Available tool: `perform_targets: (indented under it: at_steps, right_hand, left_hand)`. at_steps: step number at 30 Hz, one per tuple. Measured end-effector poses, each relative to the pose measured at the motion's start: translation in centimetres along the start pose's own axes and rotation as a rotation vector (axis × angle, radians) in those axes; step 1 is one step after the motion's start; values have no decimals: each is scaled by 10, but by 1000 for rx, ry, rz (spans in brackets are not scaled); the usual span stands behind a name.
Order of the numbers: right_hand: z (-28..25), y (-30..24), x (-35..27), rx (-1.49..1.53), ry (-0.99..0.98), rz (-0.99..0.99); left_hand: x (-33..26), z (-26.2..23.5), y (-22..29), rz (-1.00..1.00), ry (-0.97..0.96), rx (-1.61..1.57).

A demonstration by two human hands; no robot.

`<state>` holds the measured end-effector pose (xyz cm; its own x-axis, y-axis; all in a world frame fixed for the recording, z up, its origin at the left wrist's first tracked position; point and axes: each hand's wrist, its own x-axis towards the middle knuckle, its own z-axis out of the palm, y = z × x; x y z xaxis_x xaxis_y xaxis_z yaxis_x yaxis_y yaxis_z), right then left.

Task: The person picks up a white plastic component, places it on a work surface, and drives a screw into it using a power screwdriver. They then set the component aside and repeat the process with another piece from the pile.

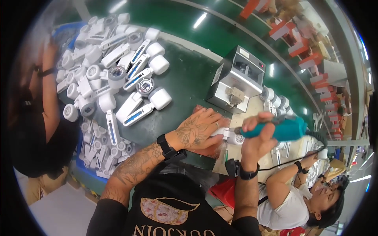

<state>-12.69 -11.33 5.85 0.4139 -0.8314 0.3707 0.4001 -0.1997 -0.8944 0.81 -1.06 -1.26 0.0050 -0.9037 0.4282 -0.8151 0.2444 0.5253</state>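
My right hand [258, 137] is wrapped round a teal electric screwdriver [281, 129], which lies nearly sideways with its tip pointing left. That tip is close to a white plastic device [238, 139] with a round slotted end; whether they touch I cannot tell. My left hand [200, 129] presses down on the same device and holds it against a reddish mat [208, 151], hiding most of it. Left of my left hand lie several white devices with round heads and flat handles carrying blue strips [138, 115]. One has its round head open, showing inner parts [145, 85].
A grey metal box machine [240, 80] stands beyond my hands. A large pile of white devices [94, 51] covers the left, with a blue-edged bin of more [103, 147] below. A black cable [295, 160] hangs from the screwdriver. Co-workers sit left [47, 102] and right [287, 196].
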Motion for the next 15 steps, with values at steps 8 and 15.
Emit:
perform_targets:
  at_steps: [8, 15]
  right_hand:
    - [-8, -1, -23, -59, 17, 3]
    - [-14, 16, -27, -36, -20, 22]
  left_hand:
    - [-2, 2, 1, -38, -51, -48]
    - [2, 2, 0, -38, -51, -62]
